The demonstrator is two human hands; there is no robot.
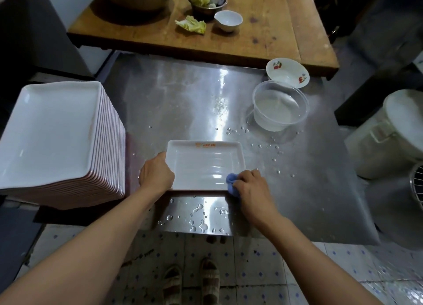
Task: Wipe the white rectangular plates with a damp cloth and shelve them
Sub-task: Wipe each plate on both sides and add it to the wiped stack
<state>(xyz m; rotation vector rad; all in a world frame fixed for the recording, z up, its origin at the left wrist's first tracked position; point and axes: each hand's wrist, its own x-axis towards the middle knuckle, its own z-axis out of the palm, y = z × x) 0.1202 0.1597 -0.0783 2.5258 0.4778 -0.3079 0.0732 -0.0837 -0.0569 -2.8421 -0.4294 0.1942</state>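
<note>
Two forearms reach in from the near edge toward the steel table [183,94], above sandalled feet on the tiled floor. The left hand [156,175] grips the left short rim of the plate [206,165], fingers curled over the edge, steadying it. The right hand [249,185] is clenched around the blue cloth [231,182], bunched into a wad and pressed at the plate's near right corner — partly on the rim, partly off it.

The plate lies flat near the table's near edge, its long axis running left to right. From the cloth, nearly all of its basin lies to the left and far side, so the wiping stroke, as I judge it, must travel leftward along that long axis toward the holding hand, then work back in rows to the far rim. The right hand is the one placed to do this; the left is only an anchor.

The plate is white, shallow, with rounded corners and a raised rim. An orange mark sits on the far rim, too small to read. Faint parallel bands of glare cross the basin, which may be wet streaks.

To the left, touching nothing, stands a tall stack [57,130] of the same plates — whether wiped or waiting, I cannot tell. Water drops dot the table around the plate, and a clear tub [280,106] of water sits far right. No shelf is visible.
</note>
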